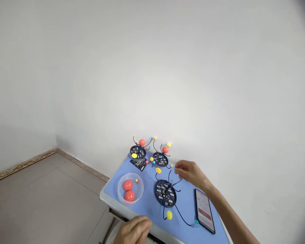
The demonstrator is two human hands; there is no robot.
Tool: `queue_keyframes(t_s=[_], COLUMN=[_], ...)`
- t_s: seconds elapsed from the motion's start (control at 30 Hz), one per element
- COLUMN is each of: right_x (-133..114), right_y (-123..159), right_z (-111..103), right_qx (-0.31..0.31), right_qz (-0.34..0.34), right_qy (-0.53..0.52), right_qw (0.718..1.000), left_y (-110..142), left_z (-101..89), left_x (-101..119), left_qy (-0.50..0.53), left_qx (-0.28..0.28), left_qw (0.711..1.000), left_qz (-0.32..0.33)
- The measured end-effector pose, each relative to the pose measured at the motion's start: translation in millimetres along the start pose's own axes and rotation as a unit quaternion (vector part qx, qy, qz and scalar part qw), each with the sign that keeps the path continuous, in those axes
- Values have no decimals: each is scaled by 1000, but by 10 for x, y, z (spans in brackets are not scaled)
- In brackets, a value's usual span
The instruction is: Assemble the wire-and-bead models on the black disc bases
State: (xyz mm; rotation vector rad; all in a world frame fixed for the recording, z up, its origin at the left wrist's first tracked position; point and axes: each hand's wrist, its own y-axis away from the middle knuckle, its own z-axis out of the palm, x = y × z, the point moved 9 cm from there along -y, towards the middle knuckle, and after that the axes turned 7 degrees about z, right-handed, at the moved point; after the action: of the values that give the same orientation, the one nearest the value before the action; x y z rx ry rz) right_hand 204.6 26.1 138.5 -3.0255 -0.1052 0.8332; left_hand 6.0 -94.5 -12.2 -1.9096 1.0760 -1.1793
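Observation:
A solar system model (pixel 165 194) with a round black base and curved black arms stands on the blue table. It carries yellow balls and a light blue one; several arm tips are bare. My right hand (pixel 186 172) is closed above its far right side, close to a bare arm tip. Whatever its fingers hold, if anything, is hidden. At the table's front edge, my left hand (pixel 135 231) has its fingers pressed together, and I cannot see what lies inside them. Between the hands and to the left, a transparent round tub (pixel 120 196) contains two red half-balls (pixel 127 185) and a few small beads.
Two similar models, one at the back left (pixel 138 152) and one at the back middle (pixel 160 159), stand near the wall. A black printed card (pixel 140 164) lies before them. To the right, a phone (pixel 204 210) lies on the blue table (pixel 147 211).

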Motion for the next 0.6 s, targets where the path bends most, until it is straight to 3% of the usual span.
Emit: queue_keyframes(t_s=[0.1, 0.13, 0.3, 0.47, 0.6], right_x=[478, 671, 1460, 1841, 1953], right_y=[198, 263, 538, 697, 747], right_z=[-256, -289, -102, 230, 409], right_qx=[30, 40, 71, 81, 78], right_qz=[33, 59, 154, 194, 202], right_qy=[-93, -170, -342, -426, -461], right_qw=[995, 983, 924, 880, 861], left_y=[-330, -411, -504, -352, -334], left_z=[-51, -5, 543, 1062, 1208], left_x=[-112, -129, -182, -434, -576], left_qy=[-15, -20, -71, -147, -137], left_qx=[-1, -19, -149, -248, -276], left_qw=[998, 998, 986, 957, 951], left_qz=[-54, -64, -31, -12, -20])
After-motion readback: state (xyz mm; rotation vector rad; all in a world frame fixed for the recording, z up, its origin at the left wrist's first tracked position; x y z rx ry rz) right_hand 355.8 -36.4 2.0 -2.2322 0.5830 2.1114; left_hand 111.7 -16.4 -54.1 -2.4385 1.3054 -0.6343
